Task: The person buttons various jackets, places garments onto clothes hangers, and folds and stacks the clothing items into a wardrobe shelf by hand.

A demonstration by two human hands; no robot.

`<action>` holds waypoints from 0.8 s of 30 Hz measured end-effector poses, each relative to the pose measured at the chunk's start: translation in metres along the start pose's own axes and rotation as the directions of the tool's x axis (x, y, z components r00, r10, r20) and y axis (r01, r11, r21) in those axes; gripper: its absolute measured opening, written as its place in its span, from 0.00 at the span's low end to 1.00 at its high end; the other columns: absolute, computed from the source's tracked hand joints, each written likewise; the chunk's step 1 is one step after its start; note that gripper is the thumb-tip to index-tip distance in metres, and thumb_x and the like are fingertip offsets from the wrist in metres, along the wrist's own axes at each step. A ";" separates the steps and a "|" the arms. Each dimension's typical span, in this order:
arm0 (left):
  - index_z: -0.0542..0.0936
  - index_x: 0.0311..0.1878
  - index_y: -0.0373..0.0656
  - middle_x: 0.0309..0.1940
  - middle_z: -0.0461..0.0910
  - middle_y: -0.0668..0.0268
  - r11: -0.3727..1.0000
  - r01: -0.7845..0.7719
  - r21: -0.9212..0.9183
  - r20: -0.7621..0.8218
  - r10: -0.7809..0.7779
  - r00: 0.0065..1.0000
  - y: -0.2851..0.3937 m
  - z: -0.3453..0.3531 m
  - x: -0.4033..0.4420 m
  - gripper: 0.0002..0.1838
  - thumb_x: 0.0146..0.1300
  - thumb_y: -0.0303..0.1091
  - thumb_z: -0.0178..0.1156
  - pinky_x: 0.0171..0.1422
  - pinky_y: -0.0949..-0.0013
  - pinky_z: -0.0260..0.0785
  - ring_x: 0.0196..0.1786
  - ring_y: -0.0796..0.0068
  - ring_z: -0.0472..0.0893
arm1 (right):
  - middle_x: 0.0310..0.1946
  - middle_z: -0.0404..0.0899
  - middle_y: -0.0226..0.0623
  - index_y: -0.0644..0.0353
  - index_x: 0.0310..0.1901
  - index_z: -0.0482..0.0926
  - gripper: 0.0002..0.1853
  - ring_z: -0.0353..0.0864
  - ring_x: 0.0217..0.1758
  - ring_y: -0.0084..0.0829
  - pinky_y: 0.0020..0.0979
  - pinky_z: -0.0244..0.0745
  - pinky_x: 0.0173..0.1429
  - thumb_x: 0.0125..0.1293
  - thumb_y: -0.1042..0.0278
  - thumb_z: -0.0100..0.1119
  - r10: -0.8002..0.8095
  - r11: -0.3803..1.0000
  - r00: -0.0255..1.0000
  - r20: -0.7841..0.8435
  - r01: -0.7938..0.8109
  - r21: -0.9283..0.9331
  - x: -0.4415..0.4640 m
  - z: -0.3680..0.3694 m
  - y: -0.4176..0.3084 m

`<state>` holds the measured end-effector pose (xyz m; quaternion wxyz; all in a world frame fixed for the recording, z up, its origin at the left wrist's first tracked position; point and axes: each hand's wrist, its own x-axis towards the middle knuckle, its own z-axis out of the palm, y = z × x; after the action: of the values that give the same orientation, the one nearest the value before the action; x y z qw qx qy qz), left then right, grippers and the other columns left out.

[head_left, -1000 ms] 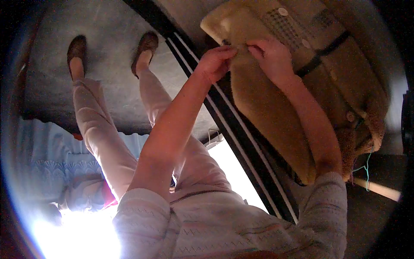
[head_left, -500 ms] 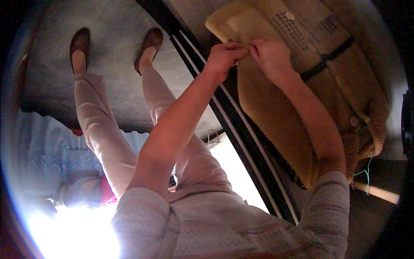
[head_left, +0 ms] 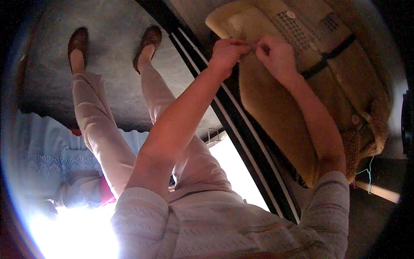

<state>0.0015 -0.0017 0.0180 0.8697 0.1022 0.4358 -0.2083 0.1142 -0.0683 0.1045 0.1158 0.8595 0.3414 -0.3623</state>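
Observation:
A tan, fleecy garment (head_left: pixel 276 116) with round buttons, a dark band and rows of small dark marks lies spread out on the right. Over its upper left edge is my left hand (head_left: pixel 227 55), fingers closed in a pinch with the tips toward the right. Close beside it, my right hand (head_left: pixel 278 60) is curled, thumb and forefinger brought together in a ring above the fleece. A small gap separates the two hands' fingertips. Whatever either pinch holds is too small or dark to make out.
A black edge with white stripes (head_left: pixel 241 116) runs diagonally left of the garment. A pale blue string (head_left: pixel 369 172) hangs near a light wooden stick (head_left: pixel 381 193) at lower right. A blue patterned cloth (head_left: pixel 64 151) is at left, above very bright light. My shoes (head_left: pixel 79 43) rest on grey floor.
My right hand has shifted slightly right, and its fingertips have come away from my left hand's. My left hand has moved slightly up and right. The garment lies almost the same.

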 end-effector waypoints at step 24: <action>0.78 0.36 0.33 0.29 0.78 0.65 0.999 -0.043 -0.019 0.056 0.044 0.997 -0.013 -0.036 0.012 0.13 0.46 0.27 0.64 0.36 0.74 0.66 0.32 0.75 0.74 | 0.30 0.79 0.36 0.60 0.38 0.78 0.12 0.77 0.33 0.29 0.28 0.71 0.41 0.55 0.62 0.59 0.031 0.988 0.977 0.210 -0.062 0.142 0.029 0.022 -0.003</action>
<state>-0.0240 -0.0040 -0.0128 0.8869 0.0978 0.4104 -0.1881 0.1147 -0.0613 0.0689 0.0953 0.8311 0.2797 -0.4712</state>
